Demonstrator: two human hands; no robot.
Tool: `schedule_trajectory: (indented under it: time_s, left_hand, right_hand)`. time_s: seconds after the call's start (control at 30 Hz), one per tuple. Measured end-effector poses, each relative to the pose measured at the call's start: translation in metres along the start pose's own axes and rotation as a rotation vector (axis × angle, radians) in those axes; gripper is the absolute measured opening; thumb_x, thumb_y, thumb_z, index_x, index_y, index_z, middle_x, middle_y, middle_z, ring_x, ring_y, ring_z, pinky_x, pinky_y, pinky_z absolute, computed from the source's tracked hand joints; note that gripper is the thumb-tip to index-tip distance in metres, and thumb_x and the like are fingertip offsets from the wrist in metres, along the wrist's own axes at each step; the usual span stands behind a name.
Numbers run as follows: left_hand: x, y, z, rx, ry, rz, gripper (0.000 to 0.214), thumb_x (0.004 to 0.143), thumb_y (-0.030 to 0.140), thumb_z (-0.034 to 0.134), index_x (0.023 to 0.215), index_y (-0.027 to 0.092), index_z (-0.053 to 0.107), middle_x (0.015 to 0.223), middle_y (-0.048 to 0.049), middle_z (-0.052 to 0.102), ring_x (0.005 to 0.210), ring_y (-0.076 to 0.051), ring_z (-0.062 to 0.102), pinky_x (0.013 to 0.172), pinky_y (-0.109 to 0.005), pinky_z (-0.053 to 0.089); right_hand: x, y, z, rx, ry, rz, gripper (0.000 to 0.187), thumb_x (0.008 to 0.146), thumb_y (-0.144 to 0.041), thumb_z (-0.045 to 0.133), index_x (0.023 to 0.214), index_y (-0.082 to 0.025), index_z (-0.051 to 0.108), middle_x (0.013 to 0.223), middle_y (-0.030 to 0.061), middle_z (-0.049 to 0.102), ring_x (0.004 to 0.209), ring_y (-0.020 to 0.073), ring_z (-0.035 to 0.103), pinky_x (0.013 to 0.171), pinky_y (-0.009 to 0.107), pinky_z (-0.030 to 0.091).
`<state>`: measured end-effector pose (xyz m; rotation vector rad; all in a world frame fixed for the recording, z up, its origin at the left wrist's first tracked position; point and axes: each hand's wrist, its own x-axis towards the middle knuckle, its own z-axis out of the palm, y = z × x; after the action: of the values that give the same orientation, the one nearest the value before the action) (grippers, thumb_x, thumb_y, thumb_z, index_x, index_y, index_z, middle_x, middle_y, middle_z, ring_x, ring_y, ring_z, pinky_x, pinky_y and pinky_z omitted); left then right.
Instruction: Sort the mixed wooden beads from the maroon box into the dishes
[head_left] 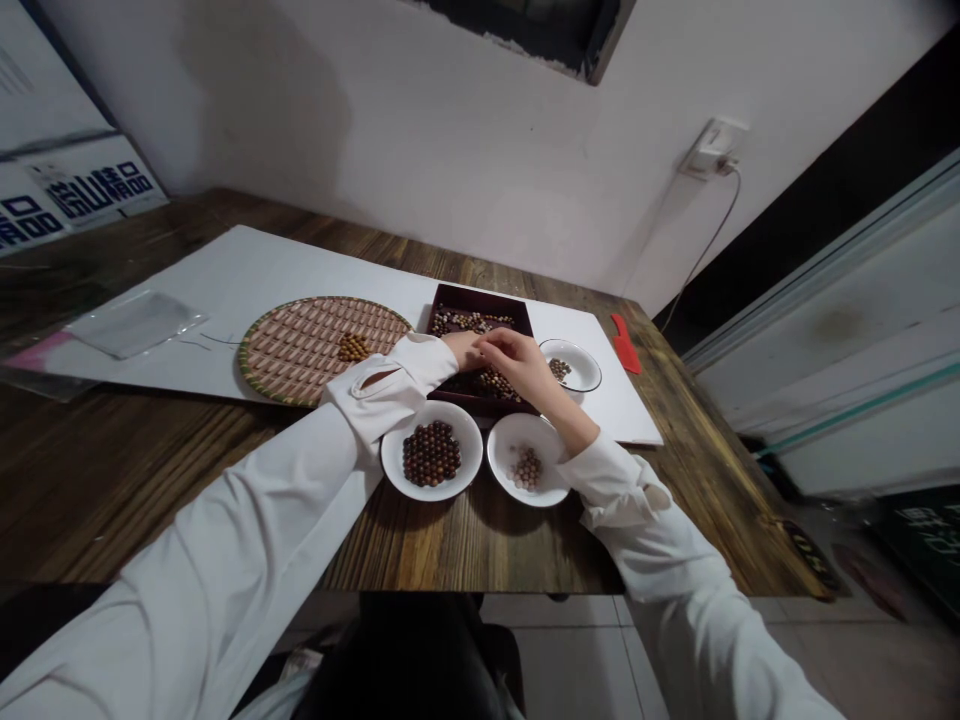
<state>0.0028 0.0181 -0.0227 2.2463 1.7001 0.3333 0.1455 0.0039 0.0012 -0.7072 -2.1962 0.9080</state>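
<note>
Closely pinched, the right hand [517, 365] is held over the dark square box [480, 297], its fingers narrowed against the left hand [465, 350]; whether a bead is gripped between them cannot be told. Mixed brown wooden beads [469, 322] are spread inside the box, on both sides of the hands. Just in front of it, dark beads [431, 453] are heaped in the left white bowl [465, 480], and a smaller pile of paler beads [527, 468] is held in the right white bowl [544, 490]. A small white dish [589, 375] is set to the right of the box, and a round woven tray [300, 350] to its left. A narrow pinch, kept low, suits beads this small. Everything is laid out on a white board [322, 270] on the wooden surface [150, 470].
</note>
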Motion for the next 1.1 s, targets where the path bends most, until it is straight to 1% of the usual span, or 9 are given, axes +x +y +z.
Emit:
schedule_trajectory:
  time_s: [0.13, 0.3, 0.4, 0.5, 0.57, 0.67, 0.8, 0.97, 1.1]
  left_hand:
    - [0.0, 0.007, -0.004, 0.159, -0.075, -0.112, 0.033, 0.088, 0.029, 0.042, 0.11, 0.018, 0.064, 0.11, -0.008, 0.067, 0.104, -0.021, 0.061, 0.086, -0.026, 0.045]
    - [-0.003, 0.008, -0.009, 0.175, -0.067, -0.075, 0.033, 0.087, 0.023, 0.041, 0.112, 0.02, 0.061, 0.116, -0.0065, 0.065, 0.108, -0.02, 0.059, 0.089, -0.026, 0.044]
    - [-0.004, 0.007, -0.01, 0.14, 0.025, -0.099, 0.03, 0.085, 0.023, 0.041, 0.107, 0.018, 0.061, 0.111, -0.0077, 0.066, 0.104, -0.022, 0.06, 0.087, -0.031, 0.045]
    - [-0.004, 0.006, -0.011, 0.116, 0.156, -0.111, 0.027, 0.085, 0.022, 0.04, 0.104, 0.017, 0.059, 0.105, -0.0083, 0.065, 0.101, -0.022, 0.059, 0.088, -0.032, 0.044]
    - [-0.004, 0.006, -0.01, 0.132, 0.231, -0.11, 0.026, 0.085, 0.022, 0.04, 0.103, 0.017, 0.058, 0.107, -0.009, 0.063, 0.104, -0.023, 0.056, 0.091, -0.034, 0.042]
    - [-0.005, 0.005, -0.008, 0.176, 0.292, -0.154, 0.027, 0.086, 0.025, 0.042, 0.107, 0.017, 0.057, 0.114, -0.0106, 0.057, 0.11, -0.026, 0.05, 0.095, -0.039, 0.039]
    - [-0.005, 0.002, -0.005, 0.198, 0.234, -0.218, 0.031, 0.086, 0.027, 0.042, 0.113, 0.018, 0.055, 0.121, -0.0112, 0.052, 0.113, -0.028, 0.047, 0.096, -0.043, 0.037]
    - [-0.003, 0.0, -0.004, 0.205, 0.094, -0.227, 0.032, 0.087, 0.032, 0.044, 0.112, 0.017, 0.058, 0.123, -0.0123, 0.051, 0.117, -0.029, 0.046, 0.099, -0.04, 0.036]
    - [-0.002, 0.001, -0.003, 0.242, 0.093, -0.198, 0.032, 0.088, 0.03, 0.042, 0.11, 0.016, 0.061, 0.121, -0.0115, 0.054, 0.117, -0.026, 0.046, 0.1, -0.036, 0.036]
  right_hand:
    - [0.006, 0.022, -0.006, -0.194, 0.018, 0.102, 0.016, 0.084, -0.025, 0.048, 0.083, -0.014, 0.06, 0.076, 0.0034, 0.062, 0.07, 0.0137, 0.056, 0.069, 0.027, 0.043]
    - [0.003, 0.029, -0.002, -0.433, 0.013, 0.05, 0.013, 0.082, -0.019, 0.05, 0.09, -0.014, 0.059, 0.086, 0.0058, 0.056, 0.08, 0.016, 0.055, 0.077, 0.029, 0.044]
    - [0.001, 0.031, 0.0, -0.505, 0.009, 0.068, 0.02, 0.085, -0.021, 0.049, 0.101, -0.012, 0.055, 0.095, 0.0102, 0.056, 0.088, 0.0192, 0.055, 0.082, 0.033, 0.044]
    - [0.0, 0.032, 0.001, -0.551, -0.033, 0.07, 0.034, 0.085, -0.022, 0.05, 0.117, -0.01, 0.049, 0.108, 0.0156, 0.054, 0.101, 0.0235, 0.054, 0.089, 0.037, 0.042]
    - [-0.001, 0.031, 0.001, -0.546, -0.075, 0.075, 0.043, 0.085, -0.022, 0.051, 0.125, -0.009, 0.045, 0.117, 0.0184, 0.052, 0.11, 0.0254, 0.05, 0.094, 0.039, 0.04]
    - [-0.001, 0.029, 0.001, -0.541, -0.117, 0.081, 0.046, 0.086, -0.021, 0.051, 0.129, -0.009, 0.043, 0.124, 0.0196, 0.051, 0.116, 0.0261, 0.048, 0.099, 0.041, 0.037]
    - [-0.001, 0.026, 0.001, -0.537, -0.155, 0.067, 0.041, 0.086, -0.021, 0.051, 0.125, -0.009, 0.048, 0.121, 0.0177, 0.055, 0.115, 0.0252, 0.049, 0.099, 0.04, 0.037]
    - [0.0, 0.023, 0.002, -0.525, -0.192, 0.049, 0.02, 0.087, -0.019, 0.05, 0.102, -0.01, 0.061, 0.103, 0.0131, 0.059, 0.098, 0.0195, 0.055, 0.092, 0.034, 0.041]
    - [0.001, 0.019, 0.003, -0.507, -0.186, 0.088, 0.021, 0.087, -0.016, 0.05, 0.101, -0.006, 0.062, 0.105, 0.0162, 0.058, 0.097, 0.0205, 0.055, 0.09, 0.034, 0.042]
